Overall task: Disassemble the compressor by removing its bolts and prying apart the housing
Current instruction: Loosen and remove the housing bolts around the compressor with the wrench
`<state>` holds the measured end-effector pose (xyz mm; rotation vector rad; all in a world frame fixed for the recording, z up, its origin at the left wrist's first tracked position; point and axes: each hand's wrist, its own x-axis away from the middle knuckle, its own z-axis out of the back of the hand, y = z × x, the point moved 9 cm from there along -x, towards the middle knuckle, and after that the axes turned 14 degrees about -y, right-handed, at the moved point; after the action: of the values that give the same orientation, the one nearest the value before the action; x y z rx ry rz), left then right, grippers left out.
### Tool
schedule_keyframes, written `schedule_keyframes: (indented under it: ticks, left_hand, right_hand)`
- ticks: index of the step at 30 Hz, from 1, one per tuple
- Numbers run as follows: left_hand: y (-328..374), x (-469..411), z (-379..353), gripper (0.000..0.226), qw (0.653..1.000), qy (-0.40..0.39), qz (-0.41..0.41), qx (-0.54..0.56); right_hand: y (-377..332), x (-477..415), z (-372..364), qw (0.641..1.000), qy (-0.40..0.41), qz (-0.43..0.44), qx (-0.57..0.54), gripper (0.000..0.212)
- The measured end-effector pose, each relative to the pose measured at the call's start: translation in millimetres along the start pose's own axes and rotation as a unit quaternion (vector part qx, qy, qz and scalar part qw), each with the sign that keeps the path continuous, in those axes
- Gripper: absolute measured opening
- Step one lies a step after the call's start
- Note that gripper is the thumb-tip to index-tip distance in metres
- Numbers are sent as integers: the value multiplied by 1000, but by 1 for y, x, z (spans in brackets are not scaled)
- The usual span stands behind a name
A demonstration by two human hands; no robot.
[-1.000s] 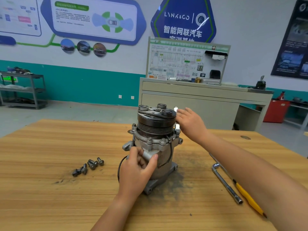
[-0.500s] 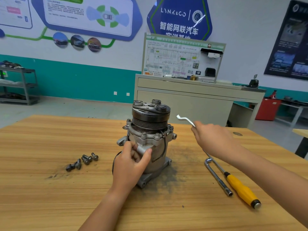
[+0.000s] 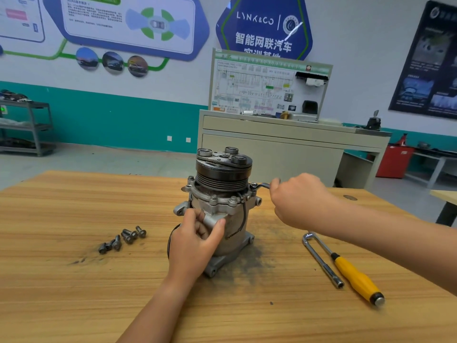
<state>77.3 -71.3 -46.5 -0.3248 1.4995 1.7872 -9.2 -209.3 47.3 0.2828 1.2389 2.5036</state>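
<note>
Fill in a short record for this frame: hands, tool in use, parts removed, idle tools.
left hand: grips the compressor, upright on the wooden table
right hand: holds an offset ring wrench, ring end on a flange bolt
removed: loose bolts, left of the compressor
idle tools: L-shaped socket wrench, yellow-handled screwdriver, right side

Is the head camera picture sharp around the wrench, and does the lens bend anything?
Head view: compressor and loose bolts sharp; right hand and the wrench it grips slightly soft; wide-angle lens bows the far edge of the table; lighting even, shadows faint; a glare streak on the blue sign.
</note>
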Motion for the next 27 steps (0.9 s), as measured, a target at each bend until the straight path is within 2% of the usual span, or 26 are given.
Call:
schedule_keyframes:
  ticks: [3,6,13,17,22,27]
  left_hand:
    - [1,0,0,27,1000,2,-3,-2]
    - [0,0,0,27,1000,5,0,1]
    - [-2,0,-1,28,1000,0,4,10]
    - [-3,0,-1,25,1000,3,5,9]
    - [-5,1,-1,25,1000,9,8,8]
    - [-5,0,-1,25,1000,9,5,6]
  right_hand:
    - [8,-1,-1,999,-24,4,-28,24]
    - [3,1,4,999,-30,10,-5,12]
    - [1,1,6,998,-47,22,30,18]
    - [3,-1,6,998,-23,42,39,32]
    - [13,-10,-7,999,-22,28,-25,23]
    - [9,-13,-10,999,17,36,-36,17]
